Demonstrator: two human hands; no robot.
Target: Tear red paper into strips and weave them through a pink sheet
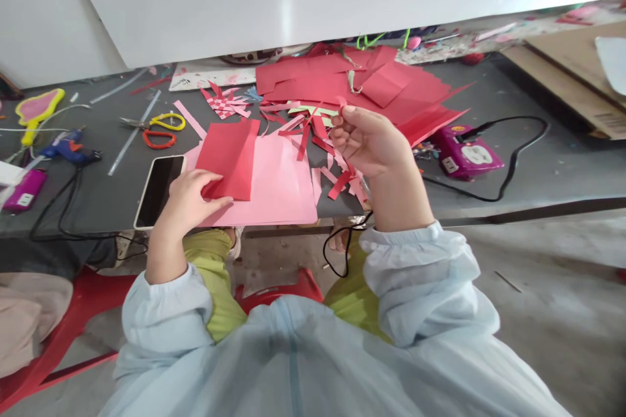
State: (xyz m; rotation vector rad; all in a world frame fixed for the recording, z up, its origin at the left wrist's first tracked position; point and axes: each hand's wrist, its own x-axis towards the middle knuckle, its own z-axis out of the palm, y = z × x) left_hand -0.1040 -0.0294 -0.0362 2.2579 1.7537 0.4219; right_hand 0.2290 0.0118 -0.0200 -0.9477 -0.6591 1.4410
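My left hand [188,202] rests at the lower left of a creased red paper sheet [229,156], steadying it with thumb and fingers. Beneath that sheet lies a larger pink paper [283,176]. My right hand [369,137] is raised above the cut scraps, thumb and index finger pinched on a small red paper strip [341,101]; its remaining fingers are curled. Red and pink paper strips [342,182] are scattered under and beside this hand. A woven red-and-pink paper piece [225,103] sits beyond the red sheet.
A phone [159,192] lies by my left wrist, with scissors [159,127] and a blue glue gun [71,146] farther left. Large red sheets [323,81] are piled at the back. On the right are a purple power strip [467,153] with a black cable and a cardboard box [577,71].
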